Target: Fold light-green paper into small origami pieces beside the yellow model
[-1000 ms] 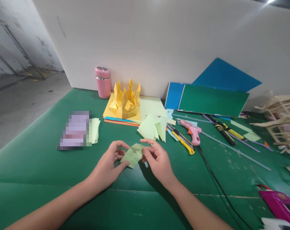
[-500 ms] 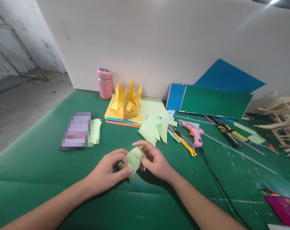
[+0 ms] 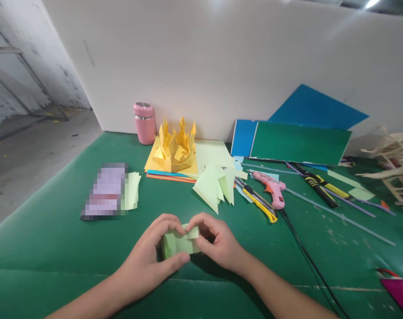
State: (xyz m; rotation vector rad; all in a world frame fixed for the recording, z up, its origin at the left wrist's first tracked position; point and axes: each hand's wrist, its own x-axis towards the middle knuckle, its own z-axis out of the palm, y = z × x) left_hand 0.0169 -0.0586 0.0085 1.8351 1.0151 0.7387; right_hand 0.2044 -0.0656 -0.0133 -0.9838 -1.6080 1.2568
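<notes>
Beyond the hands, a yellow folded paper crown [image 3: 175,148] sits on stacked coloured sheets [image 3: 168,173] (pink flask [image 3: 144,122] behind it); a pink glue gun [image 3: 271,188] and yellow utility knife [image 3: 257,201] lie rightward.

view: single head cam, worn by the person
facing: forward and down over green table [image 3: 55,248] toward white wall [image 3: 221,66]
range: close, hands near bottom edge

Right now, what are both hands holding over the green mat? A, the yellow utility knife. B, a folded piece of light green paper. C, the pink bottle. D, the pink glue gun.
B: the left hand and right hand pinch the folded light green paper between them.
</notes>
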